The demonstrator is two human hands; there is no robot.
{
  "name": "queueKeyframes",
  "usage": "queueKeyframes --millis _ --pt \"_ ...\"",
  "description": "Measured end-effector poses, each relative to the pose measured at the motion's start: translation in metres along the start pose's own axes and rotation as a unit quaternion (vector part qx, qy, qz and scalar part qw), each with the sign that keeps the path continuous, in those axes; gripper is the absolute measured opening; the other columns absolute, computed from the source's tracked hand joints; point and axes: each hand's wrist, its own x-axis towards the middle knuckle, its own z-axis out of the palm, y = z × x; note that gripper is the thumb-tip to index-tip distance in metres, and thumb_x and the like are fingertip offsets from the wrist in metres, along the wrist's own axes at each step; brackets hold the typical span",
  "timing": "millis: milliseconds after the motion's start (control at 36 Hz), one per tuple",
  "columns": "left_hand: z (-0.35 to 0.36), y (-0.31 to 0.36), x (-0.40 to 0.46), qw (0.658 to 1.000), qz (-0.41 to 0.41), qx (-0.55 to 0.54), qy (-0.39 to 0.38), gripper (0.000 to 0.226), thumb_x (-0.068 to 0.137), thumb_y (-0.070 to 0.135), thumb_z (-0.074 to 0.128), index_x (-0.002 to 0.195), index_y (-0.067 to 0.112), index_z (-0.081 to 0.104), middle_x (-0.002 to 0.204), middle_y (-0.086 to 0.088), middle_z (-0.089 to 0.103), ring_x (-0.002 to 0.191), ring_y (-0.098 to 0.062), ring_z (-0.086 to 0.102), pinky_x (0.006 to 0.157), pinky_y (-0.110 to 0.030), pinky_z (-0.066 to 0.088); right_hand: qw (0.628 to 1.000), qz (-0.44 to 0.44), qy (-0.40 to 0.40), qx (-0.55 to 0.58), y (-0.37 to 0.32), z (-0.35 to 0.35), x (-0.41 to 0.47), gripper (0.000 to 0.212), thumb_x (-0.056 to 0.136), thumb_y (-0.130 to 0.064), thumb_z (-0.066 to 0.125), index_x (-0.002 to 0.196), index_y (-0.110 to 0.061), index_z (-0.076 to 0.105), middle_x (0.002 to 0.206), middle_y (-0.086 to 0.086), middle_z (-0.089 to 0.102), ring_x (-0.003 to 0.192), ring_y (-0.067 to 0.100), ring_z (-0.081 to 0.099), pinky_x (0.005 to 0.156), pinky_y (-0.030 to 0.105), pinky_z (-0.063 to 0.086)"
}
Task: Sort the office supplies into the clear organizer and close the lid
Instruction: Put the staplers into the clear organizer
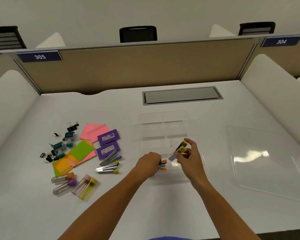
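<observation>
The clear organizer lies open at frame centre on the white bench, lid to its right, where the left hand grips an orange stapler and the right hand pinches a yellow stapler.

A white desk is bounded at the back by a tan partition. Two blue number plates, 305 and 304, are fixed to its top corners. A grey cable hatch is set into the desktop. Three black chairs are seen beyond.
</observation>
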Motion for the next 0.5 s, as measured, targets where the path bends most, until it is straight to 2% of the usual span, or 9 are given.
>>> queueKeyframes --millis 83,194,278,389,500 --pt "-0.001 -0.001 0.001 1.0 -0.006 0.0 -0.011 0.021 0.088 0.021 0.068 0.108 0.016 0.064 0.102 -0.005 0.064 0.077 -0.019 0.058 0.07 -0.027 0.047 1.0 -0.007 -0.015 -0.004 0.002 0.0 0.003 0.045 0.088 -0.02 0.071 0.117 -0.048 0.051 0.101 -0.008 0.066 0.088 0.011 0.068 0.083 0.031 0.056" --pt "-0.003 -0.002 0.002 1.0 -0.007 0.0 -0.03 0.019 0.09 0.022 0.066 0.107 0.014 0.066 0.102 -0.007 0.066 0.085 -0.024 0.064 0.08 -0.033 0.054 1.0 -0.012 -0.026 -0.011 0.002 0.001 0.006 0.04 0.085 -0.021 0.073 0.107 -0.049 0.055 0.091 -0.01 0.068 0.082 0.012 0.07 0.084 0.038 0.058" --pt "-0.004 -0.004 0.002 0.999 -0.004 0.013 -0.036 0.021 0.089 0.013 0.064 0.109 0.014 0.066 0.104 -0.009 0.065 0.087 -0.026 0.064 0.081 -0.034 0.055 0.999 -0.015 -0.031 -0.016 0.001 0.003 0.007 0.038 0.086 -0.022 0.073 0.106 -0.048 0.055 0.097 -0.009 0.067 0.083 0.014 0.071 0.084 0.039 0.059" --pt "-0.004 -0.01 0.003 1.0 -0.002 0.009 -0.019 0.04 0.085 0.002 0.063 0.122 0.017 0.06 0.115 -0.008 0.061 0.096 -0.026 0.062 0.076 -0.029 0.047 0.999 -0.018 -0.034 -0.032 -0.004 0.005 0.008 0.04 0.082 -0.02 0.075 0.107 -0.045 0.056 0.098 -0.01 0.065 0.081 0.012 0.069 0.08 0.034 0.06" --pt "0.001 -0.019 0.003 0.999 0.005 -0.027 0.034 0.046 0.088 0.006 0.064 0.131 0.021 0.055 0.125 -0.004 0.057 0.108 -0.022 0.056 0.085 -0.027 0.043 0.997 -0.022 -0.047 -0.056 -0.01 0.006 0.009 0.038 0.081 -0.024 0.076 0.11 -0.039 0.057 0.104 -0.011 0.064 0.081 0.01 0.068 0.071 0.023 0.056"
